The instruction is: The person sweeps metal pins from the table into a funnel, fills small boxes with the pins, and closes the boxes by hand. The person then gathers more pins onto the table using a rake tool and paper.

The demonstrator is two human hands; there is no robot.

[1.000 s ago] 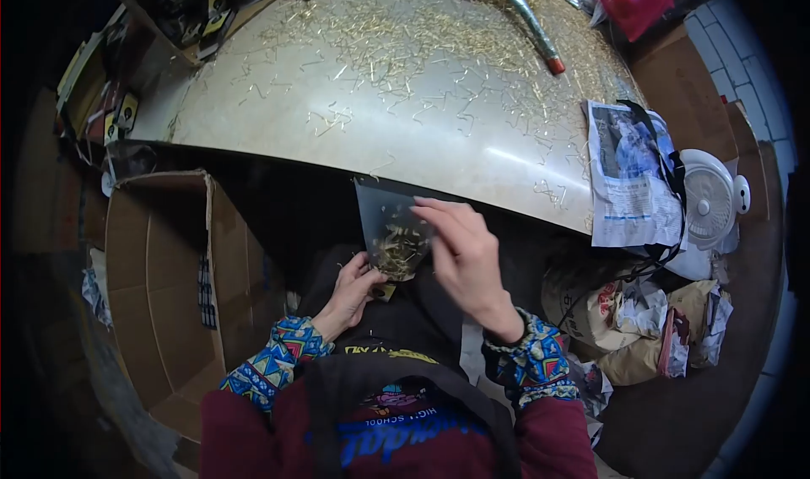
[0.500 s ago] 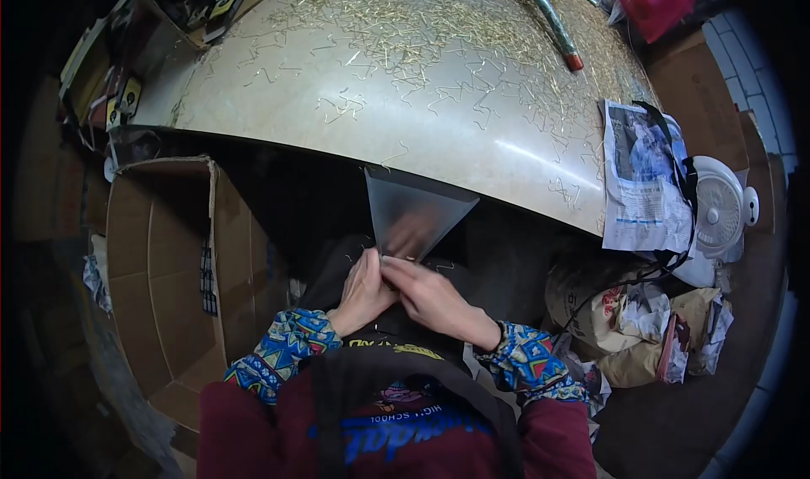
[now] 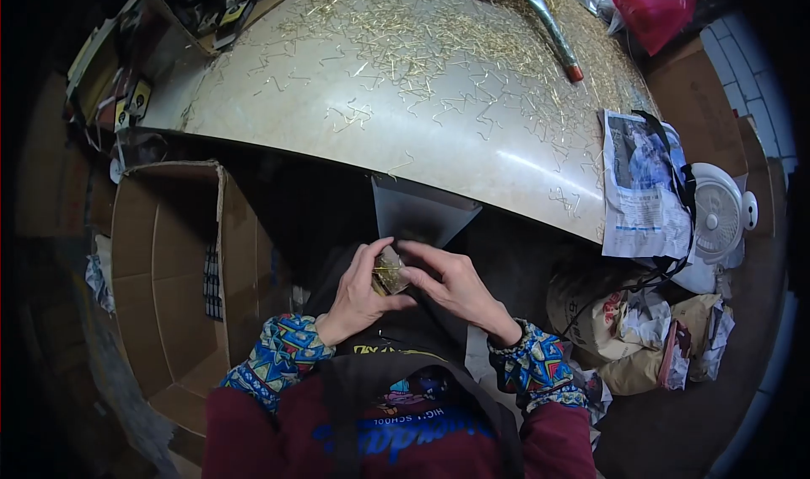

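Note:
My left hand (image 3: 361, 292) curls around a small, boxy, grey-brown object (image 3: 390, 270) above my lap, its thumb below and fingers along the far side. Thin gold-coloured wire lies across the top of that object; its exact kind is unclear. From the right, my right hand (image 3: 456, 281) closes in on the same object, thumb at its right edge and fingers bent over the far corner. Just beyond both hands, a pale grey sheet-like flap (image 3: 422, 207) hangs at the table's front edge.
Many bent gold wire pieces (image 3: 422, 57) are scattered over the table (image 3: 278, 116). A brush-like tool (image 3: 553, 36) lies among them. Newspaper (image 3: 639, 184) and a white fan (image 3: 717, 209) are at the right, above paper sacks (image 3: 591, 310). An open cardboard box (image 3: 181, 268) stands at left.
My hands have parted slightly and turned, so the small boxy object with wire now shows between them. Before, the fingers were pressed together near the flap, hiding it.

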